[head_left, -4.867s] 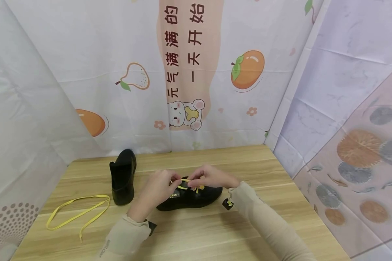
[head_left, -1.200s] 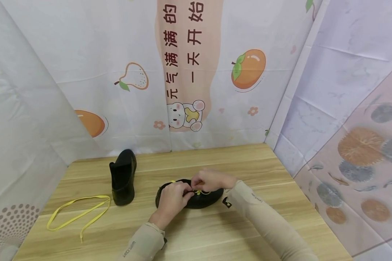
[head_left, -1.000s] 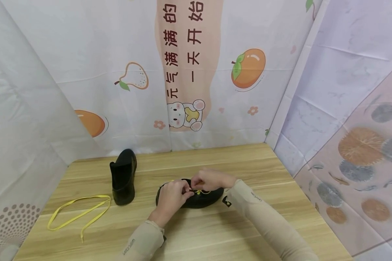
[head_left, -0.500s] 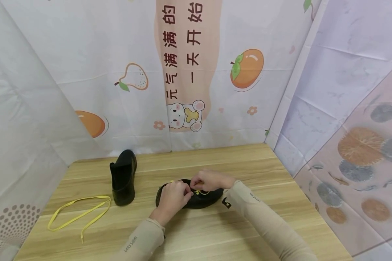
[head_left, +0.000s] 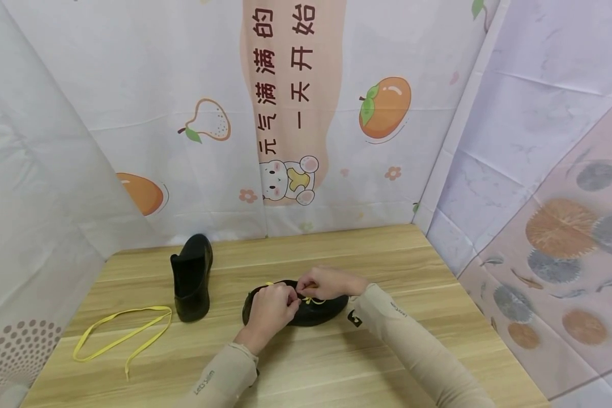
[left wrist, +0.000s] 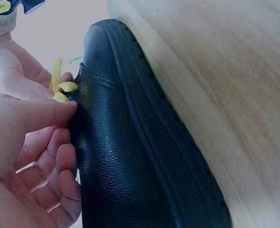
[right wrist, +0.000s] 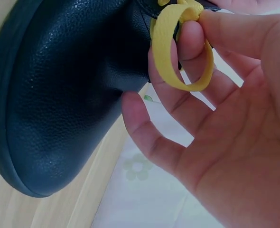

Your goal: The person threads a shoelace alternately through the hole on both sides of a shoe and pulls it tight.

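A black leather shoe lies on the table with its toe to the right, a yellow shoelace threaded in it. My right hand pinches the lace between thumb and fingertips; a loop of it hangs over the fingers in the right wrist view. From the near side, my left hand grips the edge of the shoe's lacing flap, its thumb tip against the leather just below the lace. In the left wrist view its other fingers curl beside the shoe. What lies under the fingertips is hidden.
A second black shoe, without visible laces, stands at the left rear of the wooden table. A loose yellow shoelace lies at the left. Printed curtains border the table behind and at the sides.
Since the earliest frame, both hands have come down closer to the shoe, the left moving right over its near side. During the last second they have shifted only slightly.
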A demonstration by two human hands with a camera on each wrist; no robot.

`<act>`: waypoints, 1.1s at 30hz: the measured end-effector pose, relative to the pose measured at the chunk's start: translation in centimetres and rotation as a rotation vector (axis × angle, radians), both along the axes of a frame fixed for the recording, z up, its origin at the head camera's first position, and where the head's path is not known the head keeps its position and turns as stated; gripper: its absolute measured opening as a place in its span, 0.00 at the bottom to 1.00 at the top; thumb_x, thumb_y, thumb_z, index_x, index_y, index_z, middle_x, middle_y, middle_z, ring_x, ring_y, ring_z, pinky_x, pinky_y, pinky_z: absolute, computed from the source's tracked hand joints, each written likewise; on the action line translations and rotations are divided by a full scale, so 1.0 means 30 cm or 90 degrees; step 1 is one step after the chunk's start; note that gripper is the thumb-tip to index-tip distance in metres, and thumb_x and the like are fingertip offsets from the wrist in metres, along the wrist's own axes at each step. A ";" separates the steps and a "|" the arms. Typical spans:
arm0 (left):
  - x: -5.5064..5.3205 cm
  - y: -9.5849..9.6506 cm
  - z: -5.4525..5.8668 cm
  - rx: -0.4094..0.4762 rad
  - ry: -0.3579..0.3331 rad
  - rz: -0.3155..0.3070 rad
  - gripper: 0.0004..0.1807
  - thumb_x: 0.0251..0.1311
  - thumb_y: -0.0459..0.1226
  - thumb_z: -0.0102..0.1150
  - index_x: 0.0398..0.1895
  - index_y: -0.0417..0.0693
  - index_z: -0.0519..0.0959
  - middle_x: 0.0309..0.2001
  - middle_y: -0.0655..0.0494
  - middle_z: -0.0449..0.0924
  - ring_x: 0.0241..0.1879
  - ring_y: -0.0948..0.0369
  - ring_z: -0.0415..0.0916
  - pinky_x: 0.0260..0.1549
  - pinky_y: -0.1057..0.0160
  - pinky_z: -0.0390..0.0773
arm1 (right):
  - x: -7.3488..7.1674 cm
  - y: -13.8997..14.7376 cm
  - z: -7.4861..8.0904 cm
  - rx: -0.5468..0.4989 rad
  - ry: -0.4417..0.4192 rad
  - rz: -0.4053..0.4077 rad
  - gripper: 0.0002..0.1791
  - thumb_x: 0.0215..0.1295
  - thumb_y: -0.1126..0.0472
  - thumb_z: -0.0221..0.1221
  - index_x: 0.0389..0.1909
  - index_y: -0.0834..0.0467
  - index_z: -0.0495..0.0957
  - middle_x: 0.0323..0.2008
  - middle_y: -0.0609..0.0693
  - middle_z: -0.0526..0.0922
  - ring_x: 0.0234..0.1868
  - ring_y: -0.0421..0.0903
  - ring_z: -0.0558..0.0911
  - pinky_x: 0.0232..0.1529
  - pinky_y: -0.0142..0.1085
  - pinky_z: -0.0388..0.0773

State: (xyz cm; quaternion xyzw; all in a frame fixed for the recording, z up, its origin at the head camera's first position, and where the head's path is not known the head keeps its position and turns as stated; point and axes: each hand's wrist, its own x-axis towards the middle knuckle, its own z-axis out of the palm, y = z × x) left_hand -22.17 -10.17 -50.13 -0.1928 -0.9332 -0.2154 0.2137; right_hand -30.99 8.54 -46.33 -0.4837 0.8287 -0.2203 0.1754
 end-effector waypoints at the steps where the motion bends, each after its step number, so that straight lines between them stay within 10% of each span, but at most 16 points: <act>1: 0.001 0.000 -0.001 0.001 0.000 0.001 0.11 0.54 0.40 0.77 0.19 0.54 0.83 0.20 0.65 0.76 0.16 0.69 0.68 0.17 0.69 0.70 | 0.000 0.000 -0.001 0.001 0.000 -0.001 0.10 0.76 0.64 0.56 0.40 0.49 0.84 0.25 0.42 0.80 0.19 0.32 0.67 0.28 0.26 0.69; 22: -0.001 0.006 0.014 -0.011 -0.003 -0.005 0.14 0.53 0.37 0.75 0.17 0.54 0.79 0.17 0.66 0.68 0.14 0.70 0.62 0.15 0.68 0.66 | -0.010 0.045 0.046 -0.029 -0.095 -0.009 0.14 0.73 0.66 0.59 0.57 0.60 0.82 0.52 0.52 0.84 0.41 0.41 0.83 0.41 0.31 0.79; 33: -0.018 -0.012 0.057 -0.020 -0.065 -0.033 0.12 0.53 0.36 0.73 0.18 0.54 0.78 0.14 0.68 0.65 0.15 0.68 0.61 0.15 0.66 0.65 | -0.038 0.089 0.018 -0.073 -0.055 -0.072 0.12 0.78 0.67 0.52 0.52 0.63 0.82 0.34 0.52 0.85 0.30 0.43 0.82 0.34 0.32 0.79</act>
